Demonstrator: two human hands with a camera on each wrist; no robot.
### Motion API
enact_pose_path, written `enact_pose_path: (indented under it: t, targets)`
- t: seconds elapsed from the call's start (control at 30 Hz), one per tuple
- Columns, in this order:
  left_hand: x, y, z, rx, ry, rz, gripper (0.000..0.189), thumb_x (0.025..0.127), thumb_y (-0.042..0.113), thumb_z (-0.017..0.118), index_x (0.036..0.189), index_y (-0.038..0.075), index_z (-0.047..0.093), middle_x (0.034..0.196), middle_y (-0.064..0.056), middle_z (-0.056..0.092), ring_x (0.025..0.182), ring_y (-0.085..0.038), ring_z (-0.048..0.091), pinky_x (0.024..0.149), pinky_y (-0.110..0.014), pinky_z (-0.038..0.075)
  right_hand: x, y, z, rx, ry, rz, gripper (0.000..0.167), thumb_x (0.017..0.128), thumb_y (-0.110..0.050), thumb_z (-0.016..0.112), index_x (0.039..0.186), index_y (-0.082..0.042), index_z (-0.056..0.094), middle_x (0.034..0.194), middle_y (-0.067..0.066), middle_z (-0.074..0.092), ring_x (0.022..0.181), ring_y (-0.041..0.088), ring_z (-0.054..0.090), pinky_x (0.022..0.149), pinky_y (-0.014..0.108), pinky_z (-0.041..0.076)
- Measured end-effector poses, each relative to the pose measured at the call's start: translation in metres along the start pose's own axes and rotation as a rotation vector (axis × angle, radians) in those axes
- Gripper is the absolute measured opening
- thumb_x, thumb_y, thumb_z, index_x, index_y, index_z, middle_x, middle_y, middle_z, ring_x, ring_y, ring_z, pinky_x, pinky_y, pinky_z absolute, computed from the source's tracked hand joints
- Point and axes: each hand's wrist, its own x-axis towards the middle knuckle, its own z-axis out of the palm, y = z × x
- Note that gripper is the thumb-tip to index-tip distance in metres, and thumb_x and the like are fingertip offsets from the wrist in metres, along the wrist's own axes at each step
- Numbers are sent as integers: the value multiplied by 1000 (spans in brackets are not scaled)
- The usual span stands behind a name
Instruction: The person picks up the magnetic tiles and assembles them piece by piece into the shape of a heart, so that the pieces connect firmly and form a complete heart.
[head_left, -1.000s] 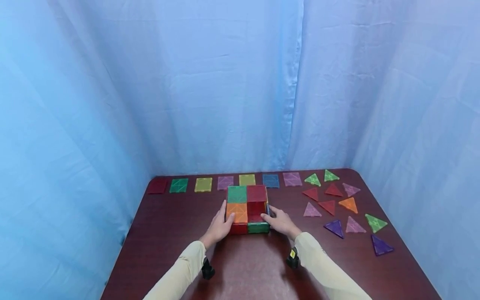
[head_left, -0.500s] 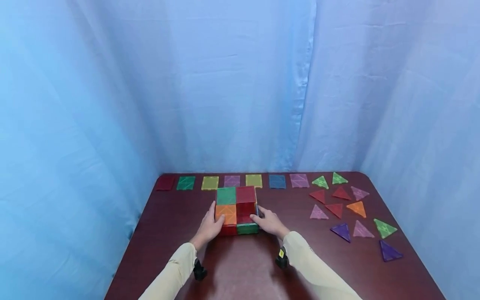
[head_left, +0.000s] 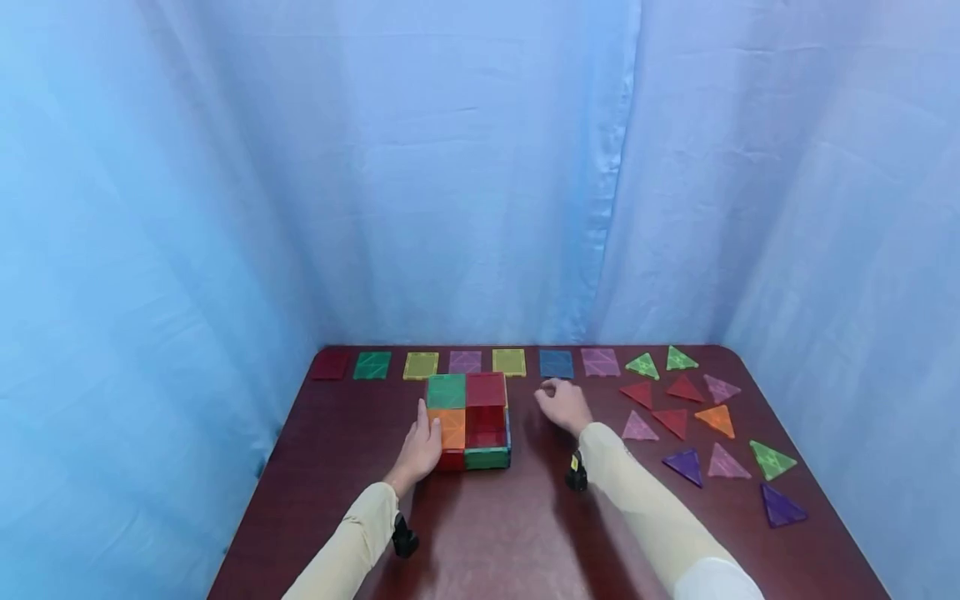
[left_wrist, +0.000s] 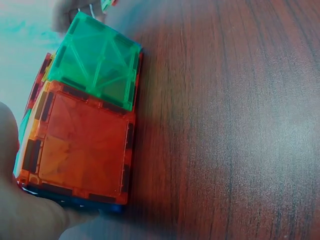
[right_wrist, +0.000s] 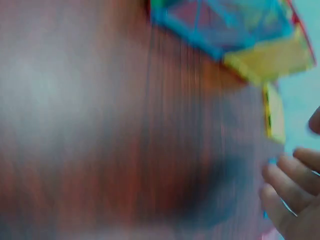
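One tile box (head_left: 457, 422) — against left hand (head_left: 418, 450), apart from right hand (head_left: 564, 406)

Shiny see-through plastic on wood-look table (head_left: 480, 533).
Smooth, glassy faces on box (head_left: 461, 407), loose squares (head_left: 509, 362) and triangles (head_left: 673, 419); soft sheen across dark grain; satiny, creased cloth in curtain (head_left: 450, 183); matt fabric in sleeves (head_left: 352, 533).

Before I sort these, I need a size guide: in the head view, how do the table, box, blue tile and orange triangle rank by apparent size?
Largest to smallest:
1. Table
2. Box
3. Blue tile
4. Orange triangle
The last two look fairly close, though the tile lies farther back.
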Motion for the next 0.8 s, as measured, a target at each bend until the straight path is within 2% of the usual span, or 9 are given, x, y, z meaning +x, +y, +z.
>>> enact_pose_path:
  t: [0.07,0.17,0.23,0.4,0.5,0.57,0.63,0.73,0.8]
  targets:
    - [0,0,-2,5,0,13,64,111,27,32,162,-1,5,157,-34,33,145,-48,34,118,-60,30,12,9,-7,-136,-12,8,58,96,-34,57,142,2,55,142,26,56,130,44,54,106,59,44]
    - [-1,-1,-3,14,-7,33,63,111,25,31,161,-2,5,156,-34,34,144,-48,36,117,-60,31,25,22,-14,-310,-93,14,71,97,-33,56,152,6,37,153,32,38,138,50,41,110,65,37]
    - [-1,-2,-3,13,-11,48,62,111,24,31,161,-4,5,154,-35,36,143,-49,37,116,-61,32,30,28,-16,-384,-140,19,76,98,-35,56,156,6,28,158,32,30,143,52,33,112,68,32]
    - [-2,-5,0,16,-33,52,63,112,24,32,161,-2,4,154,-33,38,143,-46,39,116,-60,33,33,37,-19,-407,-195,5,86,98,-41,58,161,0,17,164,27,21,150,53,16,114,72,23]
    - [-2,-5,1,17,-35,53,63,112,25,32,162,-2,4,155,-33,37,143,-46,39,116,-60,33,32,42,-17,-433,-221,-15,90,98,-48,56,163,-4,12,166,24,20,151,53,14,115,71,21]
    - [-2,-5,0,15,-33,55,63,111,25,33,162,-1,5,155,-33,37,143,-46,39,116,-60,33,30,42,-15,-478,-225,-36,91,98,-51,56,162,-2,15,164,25,24,149,53,18,116,70,22]
    - [-2,-5,-1,11,-33,54,64,111,26,33,162,-1,4,156,-33,36,143,-46,38,116,-60,33,27,38,-13,-554,-218,-74,87,97,-52,57,158,2,26,158,29,34,144,54,28,114,68,27]
    - [-2,-6,-2,4,-29,45,64,112,27,33,162,0,4,157,-32,34,144,-47,36,116,-61,32,23,30,-9,-624,-161,-154,75,97,-47,61,144,10,48,140,33,48,130,52,43,108,64,37]
    - [-1,-7,-2,-4,-21,35,64,111,27,33,162,1,4,158,-32,33,145,-47,36,117,-61,31,21,28,-7,-627,-123,-193,68,97,-44,63,137,11,53,135,34,49,126,50,47,106,62,41]
